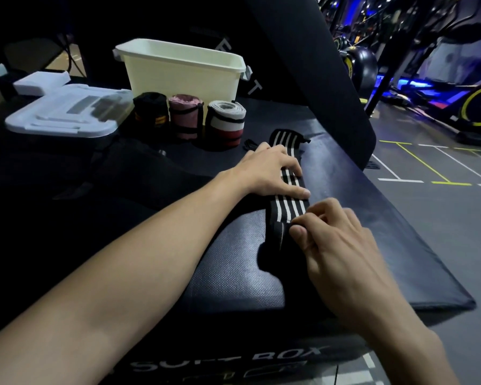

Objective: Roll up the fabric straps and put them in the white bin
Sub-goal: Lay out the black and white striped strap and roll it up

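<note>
A black strap with white stripes (288, 209) lies stretched out on a black padded box (233, 262). My left hand (270, 170) presses flat on the strap's middle. My right hand (328, 234) pinches the strap's near end, where it folds over. Three rolled straps stand in a row in front of the white bin (178, 70): a black one with orange marks (150, 111), a pink one (185, 115) and a white and red one (225, 122). What is inside the bin is hidden.
The bin's white lid (67, 112) lies at the left with a white block (41, 81) behind it. A black padded slab (317, 65) leans at the right behind the box. Gym floor with painted lines (428, 168) and exercise machines (456, 93) lie to the right.
</note>
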The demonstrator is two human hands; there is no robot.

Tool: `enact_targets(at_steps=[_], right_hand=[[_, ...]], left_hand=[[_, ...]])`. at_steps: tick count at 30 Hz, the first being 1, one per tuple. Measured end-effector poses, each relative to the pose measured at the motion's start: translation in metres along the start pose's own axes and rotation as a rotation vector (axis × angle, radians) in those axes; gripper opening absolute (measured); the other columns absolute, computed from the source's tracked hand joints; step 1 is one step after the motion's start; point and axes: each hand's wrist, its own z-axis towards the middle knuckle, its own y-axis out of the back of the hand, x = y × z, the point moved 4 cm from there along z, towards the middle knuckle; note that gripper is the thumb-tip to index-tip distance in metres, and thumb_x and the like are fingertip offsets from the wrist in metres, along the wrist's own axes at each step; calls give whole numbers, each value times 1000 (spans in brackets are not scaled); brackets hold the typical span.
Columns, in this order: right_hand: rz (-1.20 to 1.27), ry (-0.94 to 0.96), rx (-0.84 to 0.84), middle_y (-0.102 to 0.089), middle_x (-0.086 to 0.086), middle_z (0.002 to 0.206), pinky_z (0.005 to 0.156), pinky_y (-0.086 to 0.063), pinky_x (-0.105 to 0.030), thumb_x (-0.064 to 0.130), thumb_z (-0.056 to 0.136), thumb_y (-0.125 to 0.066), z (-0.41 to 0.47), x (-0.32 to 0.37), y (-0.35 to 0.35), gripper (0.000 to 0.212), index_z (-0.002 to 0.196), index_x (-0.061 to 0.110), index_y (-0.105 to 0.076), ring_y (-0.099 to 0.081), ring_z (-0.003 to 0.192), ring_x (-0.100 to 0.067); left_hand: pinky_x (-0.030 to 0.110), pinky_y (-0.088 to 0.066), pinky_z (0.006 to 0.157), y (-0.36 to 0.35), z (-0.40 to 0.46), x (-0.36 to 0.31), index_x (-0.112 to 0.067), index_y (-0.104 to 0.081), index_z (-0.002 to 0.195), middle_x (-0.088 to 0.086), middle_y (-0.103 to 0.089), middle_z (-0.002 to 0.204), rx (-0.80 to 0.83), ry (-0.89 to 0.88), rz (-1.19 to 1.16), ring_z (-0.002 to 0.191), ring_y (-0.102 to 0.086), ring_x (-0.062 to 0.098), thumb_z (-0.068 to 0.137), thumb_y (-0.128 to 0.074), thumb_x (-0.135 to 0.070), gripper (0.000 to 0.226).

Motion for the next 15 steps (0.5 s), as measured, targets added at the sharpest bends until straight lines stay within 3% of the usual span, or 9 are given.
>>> enact_targets(at_steps=[6,11,15], right_hand=[[-55,-37,46,-45,12,94,77,-22,-34,48,103,-13,13,-5,-4,53,101,29,-63,-41,94,-16],[-58,-36,-23,-57,13,99,77,-28,-37,47,100,-29,22,-5,-7,34,111,32,-58,-54,100,-18],[-20,-16,-255,-58,2,100,71,-37,-41,38,97,-55,25,-4,-8,18,103,22,-59,-54,91,-28]], left_hand=[[46,-37,110,2,2,-2,-44,-69,120,-12,-58,129,-23,-46,-13,125,-43,20,85,-67,-66,41],[40,-31,118,-4,3,-4,-37,-72,122,-6,-61,133,45,-94,-79,129,-46,19,91,-64,-62,40],[36,-29,122,-4,1,-2,-33,-70,129,-3,-58,142,114,-100,-111,138,-44,16,93,-63,-57,43]])
